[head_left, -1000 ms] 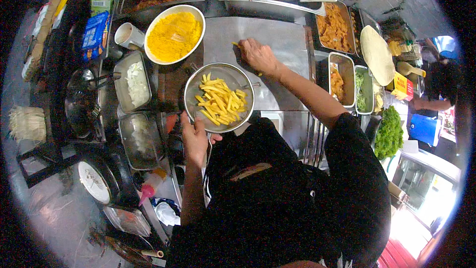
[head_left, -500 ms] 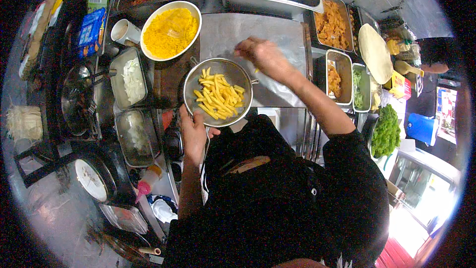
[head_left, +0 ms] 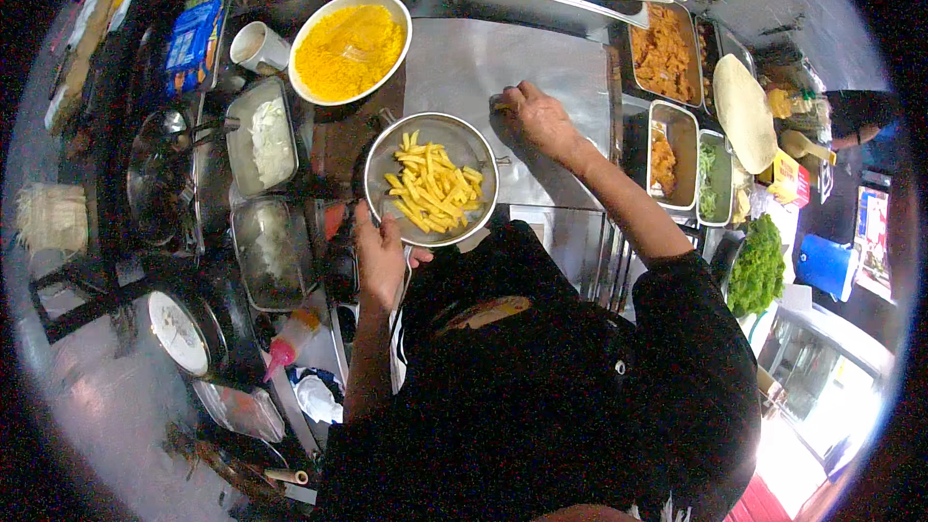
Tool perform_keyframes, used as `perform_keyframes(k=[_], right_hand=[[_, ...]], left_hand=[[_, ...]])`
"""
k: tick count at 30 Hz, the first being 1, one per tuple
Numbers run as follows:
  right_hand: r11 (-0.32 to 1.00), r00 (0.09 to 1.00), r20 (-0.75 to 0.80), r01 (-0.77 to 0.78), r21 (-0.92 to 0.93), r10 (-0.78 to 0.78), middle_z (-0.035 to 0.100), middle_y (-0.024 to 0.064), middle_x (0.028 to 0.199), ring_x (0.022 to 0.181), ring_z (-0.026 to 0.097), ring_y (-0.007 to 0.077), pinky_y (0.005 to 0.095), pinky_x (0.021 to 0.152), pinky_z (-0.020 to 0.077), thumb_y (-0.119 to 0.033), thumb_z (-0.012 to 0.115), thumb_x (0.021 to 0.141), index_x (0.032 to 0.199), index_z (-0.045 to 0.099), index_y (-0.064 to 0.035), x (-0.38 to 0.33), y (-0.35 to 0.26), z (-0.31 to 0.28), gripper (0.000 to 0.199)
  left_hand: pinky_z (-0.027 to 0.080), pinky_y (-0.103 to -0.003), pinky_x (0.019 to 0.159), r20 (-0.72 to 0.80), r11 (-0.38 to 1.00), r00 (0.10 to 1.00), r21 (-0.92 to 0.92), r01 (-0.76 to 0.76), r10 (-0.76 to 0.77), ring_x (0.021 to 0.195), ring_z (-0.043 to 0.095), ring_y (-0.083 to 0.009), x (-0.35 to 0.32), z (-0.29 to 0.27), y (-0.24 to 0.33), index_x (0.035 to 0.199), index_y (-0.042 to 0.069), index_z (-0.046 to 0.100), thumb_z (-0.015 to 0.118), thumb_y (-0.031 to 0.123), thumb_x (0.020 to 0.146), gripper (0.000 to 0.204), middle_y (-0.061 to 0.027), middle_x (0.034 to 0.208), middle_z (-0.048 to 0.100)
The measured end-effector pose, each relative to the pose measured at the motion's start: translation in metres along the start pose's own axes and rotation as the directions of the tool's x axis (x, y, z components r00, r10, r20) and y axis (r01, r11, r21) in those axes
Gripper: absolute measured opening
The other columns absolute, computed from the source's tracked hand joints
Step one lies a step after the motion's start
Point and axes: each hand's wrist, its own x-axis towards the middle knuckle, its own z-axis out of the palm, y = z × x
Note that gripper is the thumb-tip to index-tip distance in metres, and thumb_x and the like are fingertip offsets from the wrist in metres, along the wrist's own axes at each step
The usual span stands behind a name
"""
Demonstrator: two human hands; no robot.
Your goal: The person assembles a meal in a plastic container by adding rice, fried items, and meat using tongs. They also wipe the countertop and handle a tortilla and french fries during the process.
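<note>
The person stands over a steel worktop (head_left: 464,58), holding a round metal strainer (head_left: 432,179) level above its near edge. The left hand (head_left: 380,253) is closed around the strainer's near rim or handle, though the exact grip is hidden beneath it. Yellow fries (head_left: 432,188) lie heaped inside the strainer. The right hand (head_left: 535,118) rests on a sheet of foil (head_left: 483,53) spread over the worktop, fingers curled down against it; whether it pinches the sheet I cannot tell. Just beyond the strainer sits a white bowl of yellow rice (head_left: 350,46), with a white cup (head_left: 256,45) beside it.
</note>
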Motion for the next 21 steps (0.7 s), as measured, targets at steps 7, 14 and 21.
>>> perform_keyframes(k=[7,14,21], right_hand=[[0.687,0.960,0.162,-0.276,0.673,0.227,0.064,0.0063,0.080,0.063,0.060,0.0146,0.0311,0.058,0.0509,-0.009,0.065,0.089,0.105,0.064,-0.0010,0.002,-0.012,-0.049,0.018],[0.945,0.985,-0.126,0.150,0.291,-0.118,0.068,0.0160,0.095,0.083,0.066,0.0325,0.0392,0.073,0.0531,-0.015,0.071,0.084,0.101,0.067,-0.0022,-0.034,-0.116,-0.146,0.022],[0.876,0.835,-0.543,0.191,0.443,0.092,0.067,0.0095,0.092,0.085,0.063,0.0207,0.0306,0.075,0.0492,-0.008,0.069,0.086,0.089,0.068,-0.0015,-0.045,-0.112,-0.216,0.007]], left_hand=[[0.050,-0.029,0.039,0.043,0.998,0.999,0.063,0.013,-0.016,0.060,0.066,-0.0232,-0.003,0.003,0.013,0.129,0.005,0.033,0.039,0.011,0.100,0.030,-0.0173,0.102,0.061],[0.045,-0.029,0.035,0.158,0.999,0.987,-0.010,-0.033,0.034,0.049,0.063,-0.0233,-0.004,0.005,0.046,0.129,0.005,0.033,0.039,0.013,0.100,0.030,-0.0158,0.092,0.062],[0.046,-0.028,0.036,0.322,0.987,0.936,-0.123,-0.106,0.141,0.048,0.063,-0.0234,0.051,-0.027,0.147,0.124,0.004,0.040,0.038,0.018,0.101,0.027,-0.0159,0.088,0.066]])
